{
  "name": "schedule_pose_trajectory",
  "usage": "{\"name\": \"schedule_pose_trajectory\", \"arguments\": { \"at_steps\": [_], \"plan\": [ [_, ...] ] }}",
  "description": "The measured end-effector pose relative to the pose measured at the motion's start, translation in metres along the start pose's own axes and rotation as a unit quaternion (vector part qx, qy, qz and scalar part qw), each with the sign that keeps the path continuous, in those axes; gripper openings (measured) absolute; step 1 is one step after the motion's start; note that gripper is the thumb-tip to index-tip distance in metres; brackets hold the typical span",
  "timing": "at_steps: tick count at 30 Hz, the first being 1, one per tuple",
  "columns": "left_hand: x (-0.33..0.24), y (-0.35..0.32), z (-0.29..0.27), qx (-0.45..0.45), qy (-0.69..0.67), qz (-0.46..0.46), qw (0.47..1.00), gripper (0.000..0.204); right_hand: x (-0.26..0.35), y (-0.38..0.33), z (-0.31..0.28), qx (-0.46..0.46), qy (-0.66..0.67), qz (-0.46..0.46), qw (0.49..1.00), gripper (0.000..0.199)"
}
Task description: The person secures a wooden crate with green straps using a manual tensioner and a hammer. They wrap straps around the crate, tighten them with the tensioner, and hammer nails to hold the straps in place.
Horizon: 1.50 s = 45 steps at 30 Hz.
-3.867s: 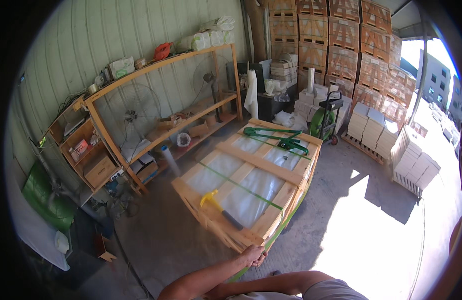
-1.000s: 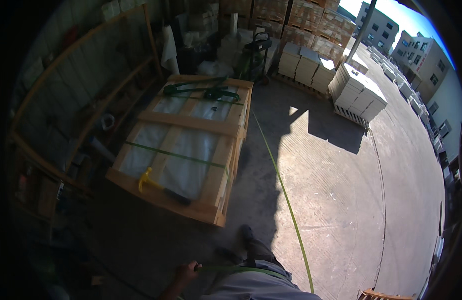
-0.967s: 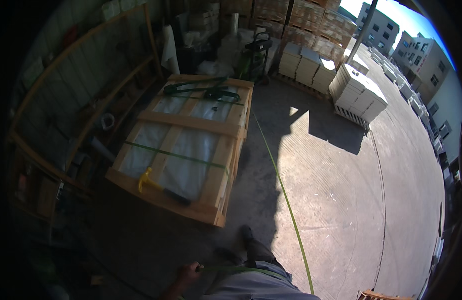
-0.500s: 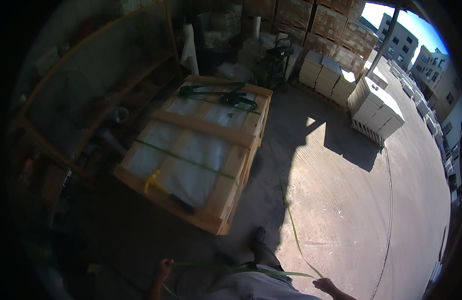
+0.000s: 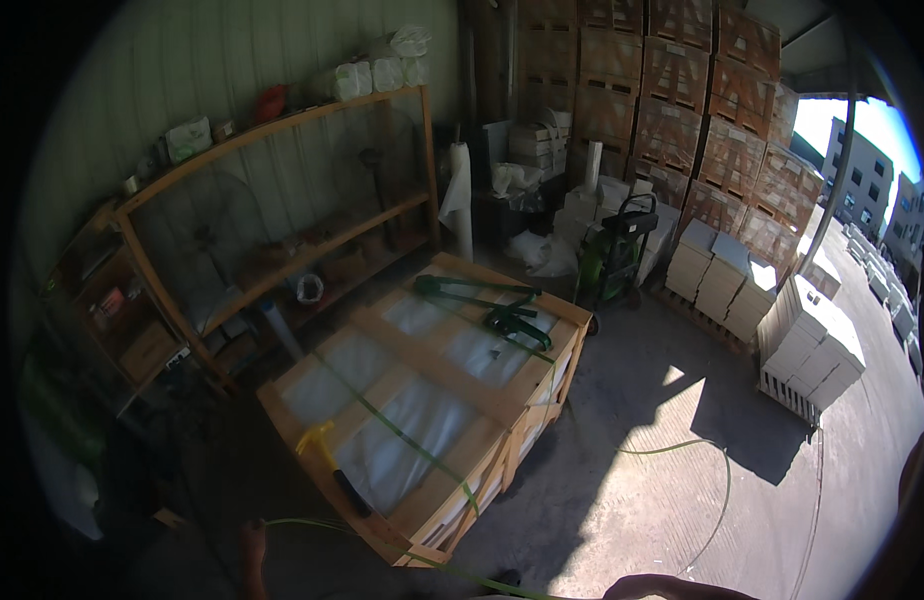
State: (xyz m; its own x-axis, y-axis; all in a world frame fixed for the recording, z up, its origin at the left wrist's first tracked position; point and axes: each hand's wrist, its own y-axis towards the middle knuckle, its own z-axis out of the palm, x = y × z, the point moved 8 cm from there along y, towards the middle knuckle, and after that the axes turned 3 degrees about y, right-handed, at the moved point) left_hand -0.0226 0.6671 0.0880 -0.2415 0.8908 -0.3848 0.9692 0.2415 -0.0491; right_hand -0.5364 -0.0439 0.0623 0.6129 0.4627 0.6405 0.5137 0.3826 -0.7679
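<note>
In my left hand [image 5: 252, 533], closed near the crate's near left corner, is a green plastic strap [image 5: 452, 570]. It runs across the crate's near corner and down to the right, out at the lower edge. My right hand [image 5: 667, 588] shows only in part at the lower edge, its fingers hidden. Before me stands a wooden crate [image 5: 437, 372] with white wrapping between its boards and one green strap laid across it. A hammer [image 5: 334, 468] with yellow head and black handle lies on its near left end. Green strapping tools [image 5: 512, 320] lie on the far end.
A loose length of strap [image 5: 727, 490] curves over the sunlit floor at right. Stacked pale slabs [image 5: 807, 345] stand on a pallet beyond. Behind the crate are a green pallet jack [image 5: 607, 255] and tall stacks of crates [image 5: 672, 110]. A wooden shelf frame [image 5: 282, 135] lines the left wall.
My view has swung left and up, so the crate sits lower and further right. My right hand has dropped mostly out of view. My left hand still holds the strap.
</note>
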Motion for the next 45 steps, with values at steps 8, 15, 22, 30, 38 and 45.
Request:
{"name": "schedule_pose_trajectory", "arguments": {
  "at_steps": [8, 15, 22, 30, 38, 45],
  "plan": [
    [-0.21, -0.06, -0.058, -0.001, 0.114, 0.139, 0.984, 0.039, -0.015, -0.025, -0.181, -0.623, -0.168, 0.085, 0.759, 0.02],
    [-0.335, -0.013, -0.034, 0.011, 0.004, 0.175, 0.985, 0.037, -0.036, -0.09, -0.311, -0.856, 0.051, -0.012, 0.515, 0.031],
    [-0.305, 0.092, 0.009, -0.011, -0.025, 0.198, 0.98, 0.032, -0.049, -0.151, -0.396, -0.764, 0.081, -0.058, 0.637, 0.033],
    [-0.2, 0.167, 0.049, 0.045, 0.028, 0.056, 0.997, 0.031, -0.073, -0.213, -0.439, -0.816, 0.07, 0.103, 0.565, 0.031],
    [-0.273, 0.139, 0.062, 0.175, -0.192, -0.042, 0.965, 0.022, 0.024, -0.142, -0.545, -0.794, -0.174, 0.06, 0.58, 0.03],
    [-0.421, 0.148, 0.027, 0.088, -0.312, 0.018, 0.946, 0.024, 0.088, -0.095, -0.69, -0.807, -0.131, 0.062, 0.572, 0.034]
  ]
}}
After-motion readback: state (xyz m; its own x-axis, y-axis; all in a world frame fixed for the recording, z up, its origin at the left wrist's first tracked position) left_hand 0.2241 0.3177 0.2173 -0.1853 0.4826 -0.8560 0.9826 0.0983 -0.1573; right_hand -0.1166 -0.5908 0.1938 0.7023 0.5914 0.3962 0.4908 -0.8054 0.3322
